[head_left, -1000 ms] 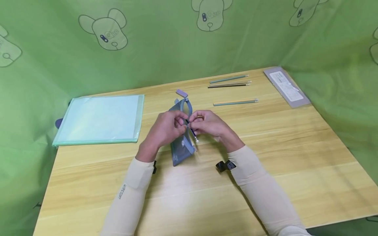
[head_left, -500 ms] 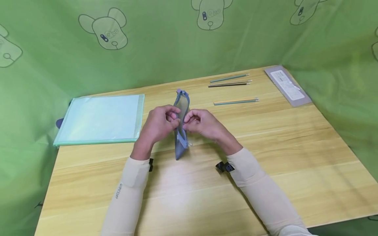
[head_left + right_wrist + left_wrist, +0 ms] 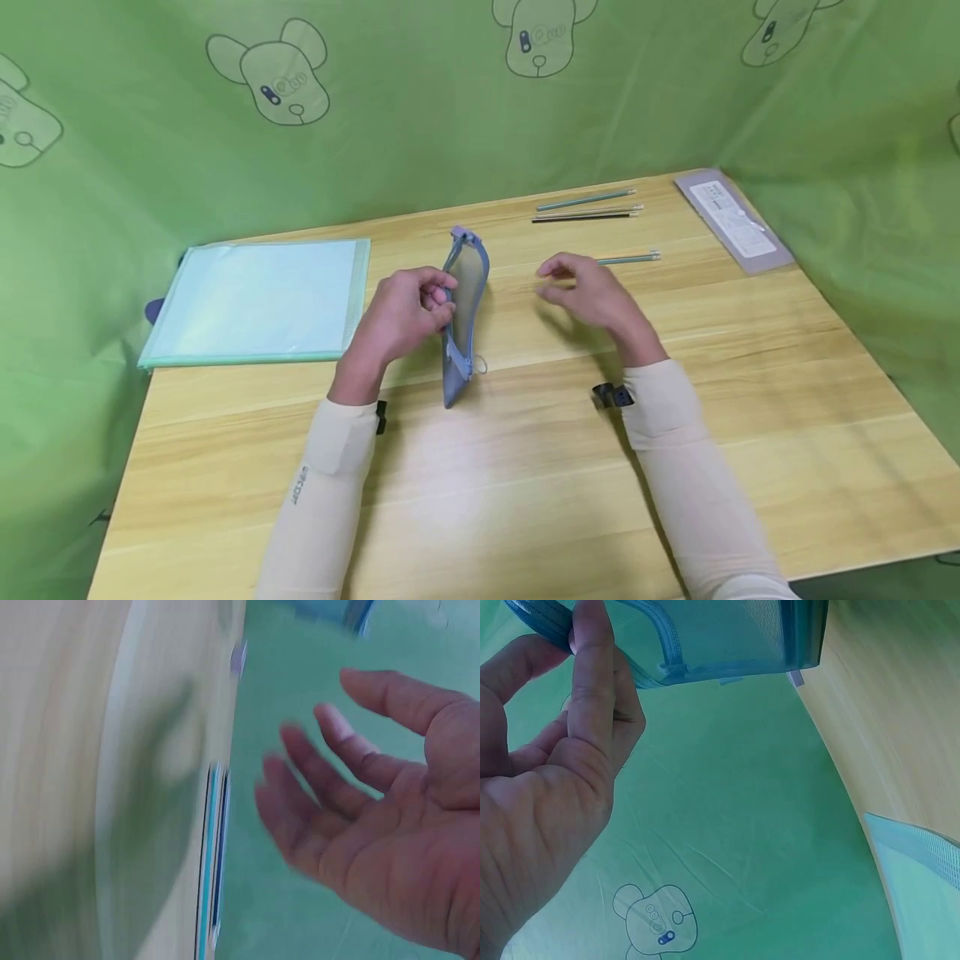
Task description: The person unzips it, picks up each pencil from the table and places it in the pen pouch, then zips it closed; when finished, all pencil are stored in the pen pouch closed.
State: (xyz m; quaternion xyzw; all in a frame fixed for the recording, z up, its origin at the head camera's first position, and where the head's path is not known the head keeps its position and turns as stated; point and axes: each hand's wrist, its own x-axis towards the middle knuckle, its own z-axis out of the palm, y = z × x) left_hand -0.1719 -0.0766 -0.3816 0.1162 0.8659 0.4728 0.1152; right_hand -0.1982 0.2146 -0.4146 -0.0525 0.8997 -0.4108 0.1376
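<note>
A blue zip pencil case (image 3: 454, 382) stands on its base with its long mouth gaping upward. My left hand (image 3: 397, 315) pinches its left rim between thumb and fingers; the left wrist view shows the mesh wall (image 3: 727, 637) and zip above that hand. My right hand (image 3: 588, 292), to the right of the case, holds nothing, with loosely bent fingers spread apart in the right wrist view. Close by that hand lies a pair of pencils (image 3: 630, 258), their left ends hidden behind it.
Several pencils (image 3: 585, 217) lie farther back. A purple block (image 3: 457, 231) sits behind the case. At left is a translucent mesh-edged document pouch (image 3: 255, 304), with something purple (image 3: 153, 311) jutting out. A greyish-purple labelled packet (image 3: 735, 221) lies back right. Green curtain (image 3: 420, 125) surrounds the table.
A dark pencil with a white end, held at the case mouth earlier, no longer shows. The case has turned more upright and opened wider. My right hand has moved away rightward, empty.
</note>
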